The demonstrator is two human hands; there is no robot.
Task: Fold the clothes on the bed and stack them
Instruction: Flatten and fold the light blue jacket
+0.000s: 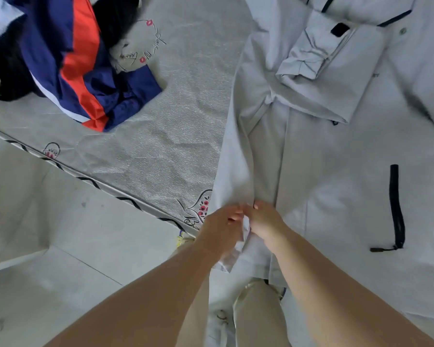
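A pale grey jacket [336, 171] with black zip trim lies spread over the right half of the bed, one sleeve folded across its chest. Both my hands meet at its lower left hem near the bed's edge. My left hand [219, 227] pinches the hem's edge from the left. My right hand [264, 221] grips the same hem from the right, fingers curled into the fabric. A crumpled navy, red and white garment [85, 71] lies at the upper left, beside dark clothing [8, 71].
The bed sheet [166, 136] is grey with small drawn figures and a black zigzag border along its near edge. Pale floor tiles [60, 246] lie to the left below the bed. My legs in beige trousers stand against the bed's edge.
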